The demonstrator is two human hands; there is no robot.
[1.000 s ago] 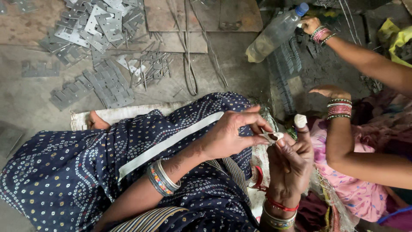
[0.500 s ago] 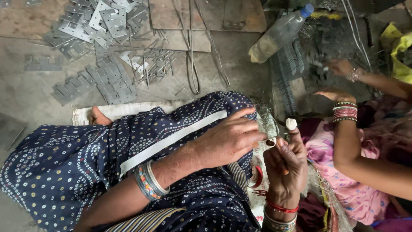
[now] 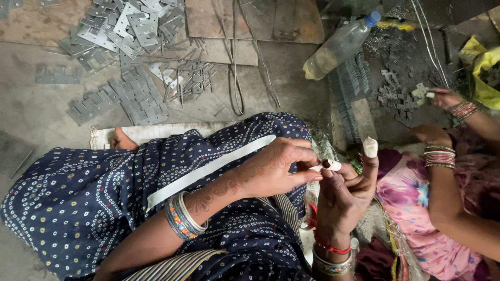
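- My left hand [image 3: 273,169] pinches white tape [image 3: 329,165] on my right hand [image 3: 344,195].
- Metal plates [image 3: 125,99] litter the floor; a plastic bottle [image 3: 341,46] lies near a co-worker's hand [image 3: 442,97].

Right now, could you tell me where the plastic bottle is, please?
In the head view, the plastic bottle lies tilted on the floor at upper right, beside the dark metal pieces that the co-worker's hand picks at.

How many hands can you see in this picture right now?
4. The person's left hand and right hand meet over the lap at a small white piece. A co-worker's two hands are at right: one on metal parts, one nearer.
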